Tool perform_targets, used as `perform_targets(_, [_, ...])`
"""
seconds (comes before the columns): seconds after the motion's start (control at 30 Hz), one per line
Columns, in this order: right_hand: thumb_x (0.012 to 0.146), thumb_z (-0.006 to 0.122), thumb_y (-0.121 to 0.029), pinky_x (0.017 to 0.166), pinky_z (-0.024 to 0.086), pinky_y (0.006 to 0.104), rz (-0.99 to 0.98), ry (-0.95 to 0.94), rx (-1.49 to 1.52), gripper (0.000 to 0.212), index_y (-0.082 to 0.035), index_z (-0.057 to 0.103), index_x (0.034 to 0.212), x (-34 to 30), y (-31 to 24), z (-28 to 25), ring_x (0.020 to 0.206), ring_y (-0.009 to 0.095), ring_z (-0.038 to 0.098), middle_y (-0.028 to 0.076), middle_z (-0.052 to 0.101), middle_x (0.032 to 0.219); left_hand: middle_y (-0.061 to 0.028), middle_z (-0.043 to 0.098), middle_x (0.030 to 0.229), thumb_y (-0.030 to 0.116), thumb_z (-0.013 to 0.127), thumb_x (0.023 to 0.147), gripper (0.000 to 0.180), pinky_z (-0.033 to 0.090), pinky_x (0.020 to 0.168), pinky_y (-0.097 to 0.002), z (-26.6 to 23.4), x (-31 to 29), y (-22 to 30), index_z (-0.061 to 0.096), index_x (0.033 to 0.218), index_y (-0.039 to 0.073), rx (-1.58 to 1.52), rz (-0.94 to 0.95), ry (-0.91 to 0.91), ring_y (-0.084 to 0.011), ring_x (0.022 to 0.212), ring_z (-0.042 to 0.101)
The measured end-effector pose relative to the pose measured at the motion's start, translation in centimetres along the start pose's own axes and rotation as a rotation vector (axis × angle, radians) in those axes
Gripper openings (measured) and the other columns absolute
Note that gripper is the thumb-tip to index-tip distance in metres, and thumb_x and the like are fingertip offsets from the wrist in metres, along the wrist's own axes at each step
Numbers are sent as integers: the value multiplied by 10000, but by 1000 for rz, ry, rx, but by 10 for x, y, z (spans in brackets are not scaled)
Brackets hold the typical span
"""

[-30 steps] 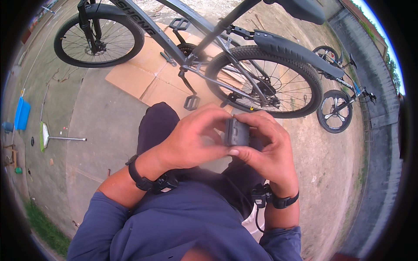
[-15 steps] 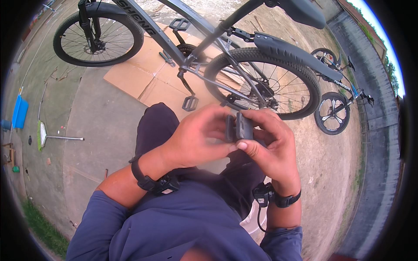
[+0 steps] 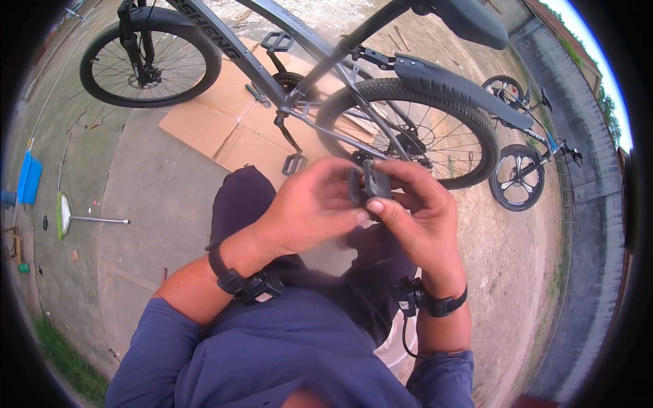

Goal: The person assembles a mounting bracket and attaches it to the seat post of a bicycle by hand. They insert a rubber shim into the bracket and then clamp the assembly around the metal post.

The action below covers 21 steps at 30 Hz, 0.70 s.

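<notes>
Dark-grey rectangular block [image 3: 378,183] sits pinched between thumb and fingers of the right hand [image 3: 428,214]; the left hand's curled fingers [image 3: 330,178] grip a thin black plate [image 3: 354,185] alongside.

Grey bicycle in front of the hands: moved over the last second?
No. Judged against the cardboard beneath it, the grey bicycle sits in the same place; no shift shows.

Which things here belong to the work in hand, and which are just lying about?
Work in hand:
- thin dark piece, left hand
- dark block, right hand
- perhaps grey bicycle, cardboard and tool by it

Lying about:
- broom
- blue plastic-looking item
- second bicycle
</notes>
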State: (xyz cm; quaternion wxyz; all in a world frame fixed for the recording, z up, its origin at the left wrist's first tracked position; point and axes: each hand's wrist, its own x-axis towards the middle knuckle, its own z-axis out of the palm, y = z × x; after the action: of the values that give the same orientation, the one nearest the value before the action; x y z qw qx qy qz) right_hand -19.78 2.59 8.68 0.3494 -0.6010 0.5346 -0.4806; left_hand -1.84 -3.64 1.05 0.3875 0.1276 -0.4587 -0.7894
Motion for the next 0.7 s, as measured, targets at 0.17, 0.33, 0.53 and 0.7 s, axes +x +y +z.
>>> perform_targets(0.17, [840, 787, -63, 869, 547, 332, -187, -19, -218, 335, -10, 729, 1166, 7, 4, -4, 981, 222, 685, 128, 718, 1057, -81, 570, 1284, -30, 744, 876, 539, 542, 997, -355, -2, 2, -3, 477, 1342, 10, -39, -17, 17, -182, 1186, 600])
perform_targets(0.33, [876, 752, -75, 857, 534, 333, -178, -64, -257, 299, -3, 740, 1166, 16, 3, -8, 953, 216, 681, 122, 731, 994, -79, 575, 1281, -12, 750, 879, 524, 543, 992, -350, -3, 8, 1, 489, 1333, 5, -6, -39, 36, -184, 1185, 604])
perform_targets(0.53, [928, 718, -92, 752, 535, 295, -100, -63, -223, 267, 2, 738, 1177, 27, 7, -14, 849, 155, 668, 103, 728, 963, -74, 595, 1259, 19, 758, 886, 489, 556, 902, -325, -5, 21, 4, 515, 1310, -3, 17, -14, 38, -170, 1123, 634])
perform_targets(0.7, [973, 692, -125, 667, 519, 259, 39, -67, -78, 240, 15, 740, 1163, 38, 7, -13, 753, 96, 645, 84, 715, 914, -104, 652, 1176, 43, 750, 898, 441, 564, 895, -328, -7, 33, 9, 541, 1277, -41, 19, 0, 60, -179, 1067, 666])
